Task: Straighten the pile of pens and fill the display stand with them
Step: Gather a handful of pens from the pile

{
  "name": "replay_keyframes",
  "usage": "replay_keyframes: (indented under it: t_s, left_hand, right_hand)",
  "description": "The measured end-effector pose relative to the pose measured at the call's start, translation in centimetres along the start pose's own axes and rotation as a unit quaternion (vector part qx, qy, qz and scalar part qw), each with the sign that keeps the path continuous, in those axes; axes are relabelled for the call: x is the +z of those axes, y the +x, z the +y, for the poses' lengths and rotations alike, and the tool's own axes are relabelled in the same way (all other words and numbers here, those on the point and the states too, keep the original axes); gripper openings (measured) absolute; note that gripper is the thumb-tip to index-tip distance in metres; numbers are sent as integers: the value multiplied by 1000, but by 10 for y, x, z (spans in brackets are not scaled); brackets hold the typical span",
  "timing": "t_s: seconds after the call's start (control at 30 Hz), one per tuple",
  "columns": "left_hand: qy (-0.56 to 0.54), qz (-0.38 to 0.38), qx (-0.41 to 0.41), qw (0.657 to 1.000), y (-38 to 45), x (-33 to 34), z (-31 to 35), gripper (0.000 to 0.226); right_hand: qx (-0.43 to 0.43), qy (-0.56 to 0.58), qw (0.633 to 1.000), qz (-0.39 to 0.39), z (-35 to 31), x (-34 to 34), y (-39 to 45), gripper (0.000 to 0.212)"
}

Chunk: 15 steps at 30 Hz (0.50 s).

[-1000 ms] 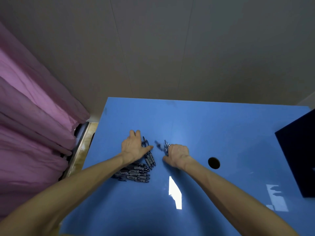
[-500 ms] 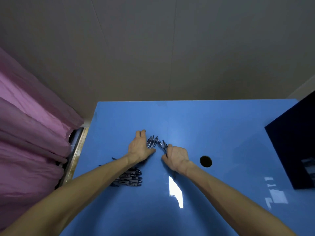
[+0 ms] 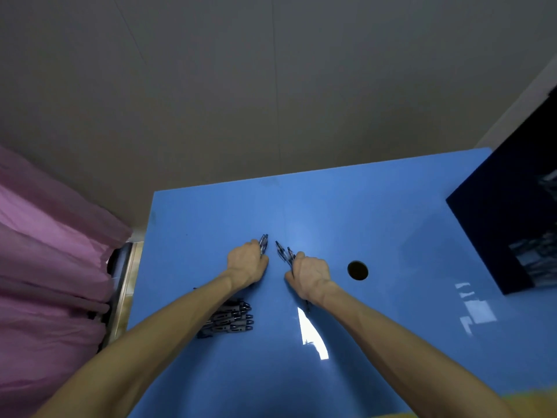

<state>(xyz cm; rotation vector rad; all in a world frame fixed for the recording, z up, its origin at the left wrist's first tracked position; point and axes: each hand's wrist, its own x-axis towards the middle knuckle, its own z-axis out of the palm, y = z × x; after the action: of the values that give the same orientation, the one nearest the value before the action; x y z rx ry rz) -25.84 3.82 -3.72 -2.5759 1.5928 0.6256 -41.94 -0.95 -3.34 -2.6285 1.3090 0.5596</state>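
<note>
Left hand [image 3: 247, 265] and right hand [image 3: 309, 273] each clutch pens — beyond the pen pile [image 3: 230, 318] on the tabletop [image 3: 391, 230].

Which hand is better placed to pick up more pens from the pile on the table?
Left. The left hand is nearer the pile of pens, which lies beside that forearm; the right hand is farther away.

Glossy blue surface [image 3: 391, 224] fills the lower view, a round dark hole [image 3: 357, 270] cut in it right of centre. Pink curtain [image 3: 45, 267] hangs at the left edge. Dark panel [image 3: 512, 224] at far right, grey wall [image 3: 271, 86] behind.
</note>
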Motion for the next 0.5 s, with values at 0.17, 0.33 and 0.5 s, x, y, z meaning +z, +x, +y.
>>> replay_keyframes:
  t_s: [0.17, 0.33, 0.5]
  left_hand:
    - [-54, -16, 36, 998, 1, -12, -11, 28]
    - [-164, -51, 91, 981, -10, -25, -16, 21]
    - [-335, -55, 147, 929, -28, -45, 12, 13]
  right_hand:
    - [35, 49, 998, -3, 2, 2, -16, 32]
    - [92, 239, 966, -20, 15, 12, -41, 28]
    - [148, 345, 925, 64, 25, 3, -88, 25]
